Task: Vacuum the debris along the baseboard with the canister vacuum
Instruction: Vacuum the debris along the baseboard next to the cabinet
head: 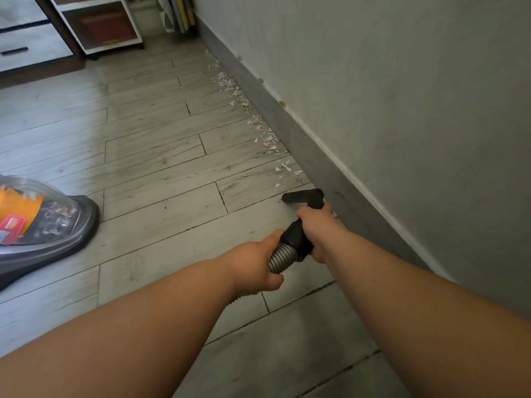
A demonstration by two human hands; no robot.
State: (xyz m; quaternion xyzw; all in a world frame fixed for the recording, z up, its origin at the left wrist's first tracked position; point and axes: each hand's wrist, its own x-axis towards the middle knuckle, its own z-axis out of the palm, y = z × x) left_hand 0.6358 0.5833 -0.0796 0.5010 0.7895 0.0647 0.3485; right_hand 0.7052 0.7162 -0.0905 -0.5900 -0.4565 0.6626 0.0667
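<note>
Nearest, at about 6 o'clock of the view: left hand point(260, 264) wrapped round the ribbed silver-grey plastic hose point(280, 258), gripping it just behind the black plastic hose cuff point(297, 239). Just past, toward 1 o'clock: right hand point(319, 225) curled round that cuff, holding it, fingers mostly hidden underneath.

Beyond the right hand, at its 12 o'clock: short black plastic nozzle point(303, 195), low over the pale wood-look plank floor point(158, 173), just beside the dark grey baseboard point(316, 165). Touching the planks or hovering: cannot tell.

Off at 9 o'clock, well apart from both hands: grey canister vacuum with clear bin and orange core point(57, 216), paper shreds inside.

Judged as partway through the sweep. No scraps seen from the nozzle back; white and orange torn paper scraps point(270, 140) ahead, the closest near the nozzle at its 12 o'clock but not under it, the rest trailing toward 11 o'clock along the baseboard foot.

Next, most likely: push the nozzle forward toward 12 o'clock, low and tight to the baseboard; feed hose with the left hand; pull the canister closer if short of slack.

Farthest, at 11 o'clock: white shelf unit with a brown box point(100, 27).
</note>
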